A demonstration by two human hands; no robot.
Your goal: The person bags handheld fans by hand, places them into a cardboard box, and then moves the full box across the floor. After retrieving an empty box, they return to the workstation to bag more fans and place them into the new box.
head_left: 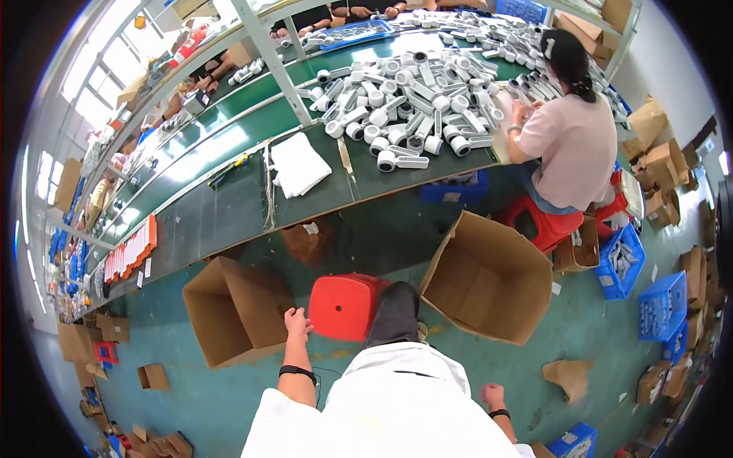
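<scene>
The left hand (298, 324) is held palm inward, its fingers loosely bent and partly spread, and it is seen between the left box (221, 313) and the red stool (336, 308); whether either is touched cannot be told. The right hand (493, 395) is carried lower and farther out to the right, over the green floor (458, 366), with its fingers curled in; whether anything is gripped in it cannot be told. A dark band is worn on each wrist. The stool is placed just in front of the body, beside the dark-trousered leg (393, 311), and is flanked by the open left box and the open right box (489, 282). Beyond them, a long dark bench (206, 217) is laid across the view. On it, a white sheet (301, 164) is spread near the shelf post, a yellow-and-black tool (229, 170) is laid to the left of the sheet, and a row of orange-and-white pieces (131, 250) is lined up at the far left end. To the right of the sheet, grey-white parts (412, 99) are heaped high. At the right end, a co-worker in a pink top (574, 145) is seated on a second red stool (546, 221), with hands held near the parts. Farther right, more parts are held in a blue crate (620, 262) on the floor.
</scene>
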